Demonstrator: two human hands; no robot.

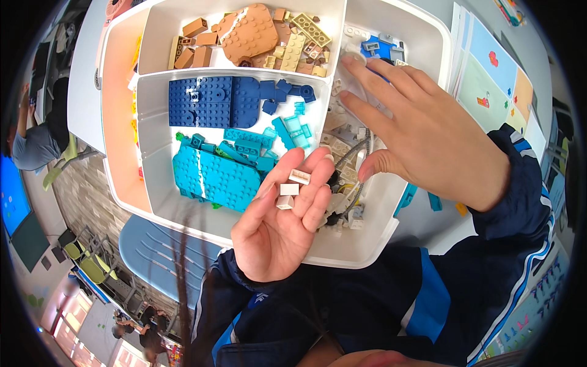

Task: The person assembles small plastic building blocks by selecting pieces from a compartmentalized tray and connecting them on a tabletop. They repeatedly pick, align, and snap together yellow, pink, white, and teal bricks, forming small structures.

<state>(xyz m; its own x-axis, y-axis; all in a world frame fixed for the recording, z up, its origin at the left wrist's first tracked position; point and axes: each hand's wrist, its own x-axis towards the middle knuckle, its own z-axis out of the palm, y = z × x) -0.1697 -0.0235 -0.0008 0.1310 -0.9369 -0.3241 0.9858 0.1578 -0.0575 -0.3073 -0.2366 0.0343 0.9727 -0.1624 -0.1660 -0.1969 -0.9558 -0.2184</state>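
My left hand (276, 226) is palm up and slightly curled over the front of a white divided box (361, 254). Three small white toy bricks (288, 189) rest on its fingers. My right hand (422, 116) reaches over the box's right compartment with fingers apart. Its index fingertip is at a pale round piece (353, 55); whether it touches the piece I cannot tell. Below lie white and grey bricks and a dark ribbed hose (361, 147), partly hidden by both hands. A blue and grey piece (382, 48) sits at that compartment's far end.
Other compartments hold tan and brown bricks (251, 33), dark blue plates (208, 101) and turquoise pieces (217, 174). Right of the box are picture sheets (489, 67) and a few loose turquoise bricks (435, 202). A blue chair (153, 254) stands at the left; people are farther off.
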